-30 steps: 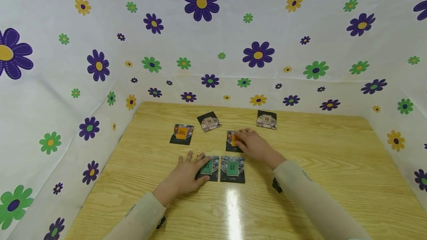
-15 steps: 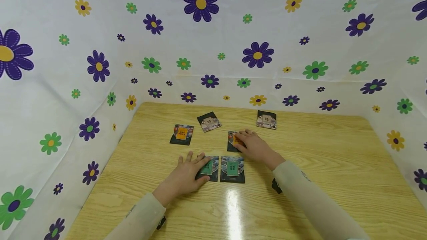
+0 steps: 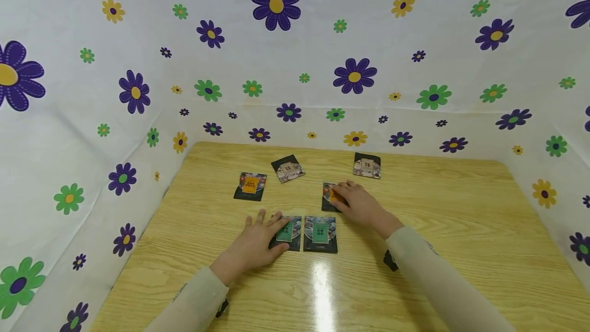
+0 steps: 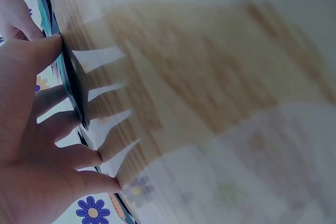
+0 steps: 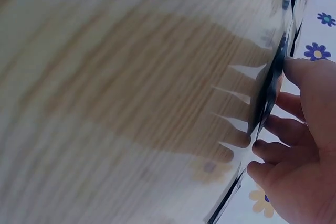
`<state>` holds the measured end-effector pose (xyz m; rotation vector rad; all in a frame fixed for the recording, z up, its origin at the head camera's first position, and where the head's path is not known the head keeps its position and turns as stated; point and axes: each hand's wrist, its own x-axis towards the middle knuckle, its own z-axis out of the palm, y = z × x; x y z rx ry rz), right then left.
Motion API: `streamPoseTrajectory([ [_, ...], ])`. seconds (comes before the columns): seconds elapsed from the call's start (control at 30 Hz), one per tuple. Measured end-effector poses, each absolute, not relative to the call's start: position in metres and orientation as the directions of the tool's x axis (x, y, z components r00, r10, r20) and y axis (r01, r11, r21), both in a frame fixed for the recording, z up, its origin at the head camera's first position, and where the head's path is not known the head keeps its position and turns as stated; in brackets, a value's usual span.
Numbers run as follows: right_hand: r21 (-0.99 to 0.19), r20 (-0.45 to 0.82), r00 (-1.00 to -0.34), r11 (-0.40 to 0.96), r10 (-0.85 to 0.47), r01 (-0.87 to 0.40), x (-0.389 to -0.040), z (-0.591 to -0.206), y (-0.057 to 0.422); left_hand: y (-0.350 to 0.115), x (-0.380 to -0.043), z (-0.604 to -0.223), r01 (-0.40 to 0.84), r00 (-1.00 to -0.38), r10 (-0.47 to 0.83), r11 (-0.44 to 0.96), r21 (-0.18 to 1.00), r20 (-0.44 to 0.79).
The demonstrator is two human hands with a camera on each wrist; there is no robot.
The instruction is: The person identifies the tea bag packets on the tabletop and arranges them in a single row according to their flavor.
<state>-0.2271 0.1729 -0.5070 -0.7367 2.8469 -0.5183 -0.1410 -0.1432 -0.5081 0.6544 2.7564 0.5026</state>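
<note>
My left hand (image 3: pixel 255 242) rests with spread fingers on a flat, dark packet with a green label (image 3: pixel 296 229), hiding its left part. Close on its right lies a second green-labelled packet (image 3: pixel 320 234), untouched. Farther back, the fingers of my right hand (image 3: pixel 361 206) rest on a packet with an orange label (image 3: pixel 328 204) and cover its right side. In the left wrist view, thumb and fingers lie on top of the dark packet (image 4: pixel 71 85). The right wrist view shows thumb and fingertips against the orange-labelled packet (image 5: pixel 270 87), seen nearly edge-on.
Another orange-labelled packet (image 3: pixel 250 186) lies at the back left of the wooden table (image 3: pixel 461 229). Behind are two beige-labelled packets, a tilted one (image 3: pixel 288 169) and one farther right (image 3: pixel 367 166). White flowered cloth (image 3: pixel 387 29) surrounds the table at the back and sides.
Under my right hand, the orange-labelled packet has slid a little to the right along the table. My left hand has stayed in place on the green-labelled packet.
</note>
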Motion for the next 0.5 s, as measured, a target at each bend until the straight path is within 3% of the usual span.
streamPoseTrajectory([
  [0.5,-0.341,-0.034,-0.875,0.829,-0.482,-0.444,-0.208,-0.506,0.198,-0.145,-0.142,-0.510,0.388,-0.861,0.480,0.833,0.393,-0.167],
])
